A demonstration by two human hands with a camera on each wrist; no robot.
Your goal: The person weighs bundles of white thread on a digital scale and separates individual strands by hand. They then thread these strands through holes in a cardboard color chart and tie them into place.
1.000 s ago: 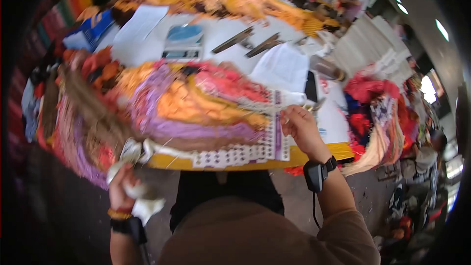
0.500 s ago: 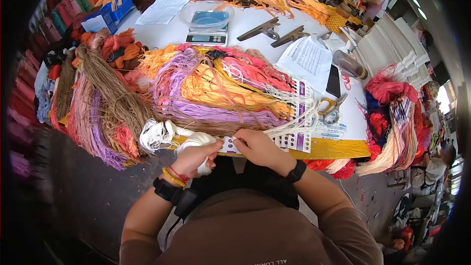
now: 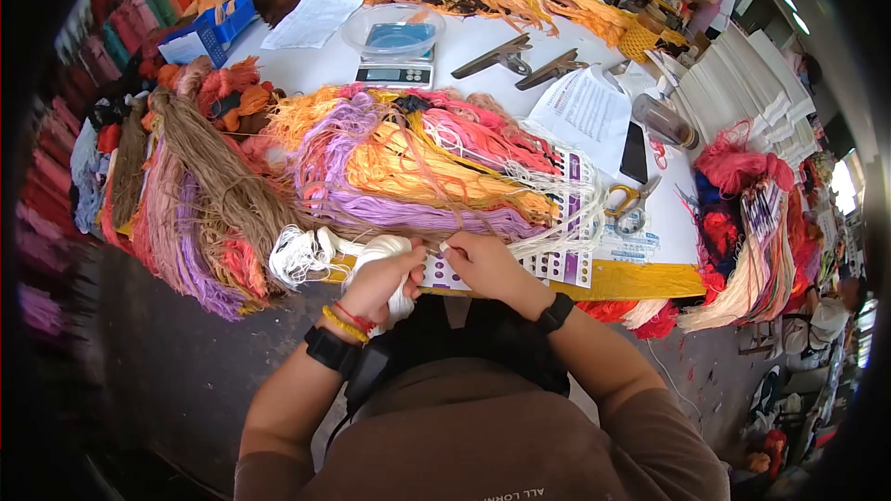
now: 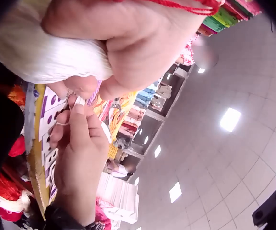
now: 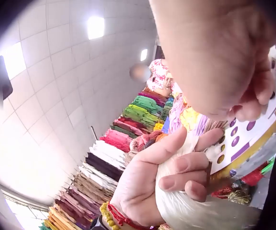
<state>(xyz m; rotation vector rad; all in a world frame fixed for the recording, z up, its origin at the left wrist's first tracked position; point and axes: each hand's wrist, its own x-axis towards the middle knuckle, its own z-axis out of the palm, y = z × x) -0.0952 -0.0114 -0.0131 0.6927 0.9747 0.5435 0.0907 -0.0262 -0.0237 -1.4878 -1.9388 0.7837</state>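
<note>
My left hand [image 3: 379,280] grips a thick skein of white thread [image 5: 185,208], its fingers curled round the bundle in the right wrist view. Close beside it, my right hand [image 3: 494,271] pinches a bit of white thread [image 4: 80,101] between thumb and finger. Both hands are at the front edge of the table, over white cards [image 3: 447,275] with rows of holes. A loose white tangle [image 3: 299,257] lies left of the left hand. Behind the hands, yellow-orange thread [image 3: 408,167] and purple thread [image 3: 418,213] are spread across the table, white strands trailing at their right end.
Scissors [image 3: 631,207], a phone [image 3: 634,153] and a printed sheet [image 3: 583,116] lie to the right. Farther back are two large clips [image 3: 492,56] and a scale [image 3: 394,72] bearing a clear bowl. Brown thread [image 3: 209,153] hangs over the left edge; red thread [image 3: 738,167] lies at right.
My left hand has come up and right with the white skein; my right hand has come left from the cards' right end. They now meet at the table edge, barely moving since half a second ago.
</note>
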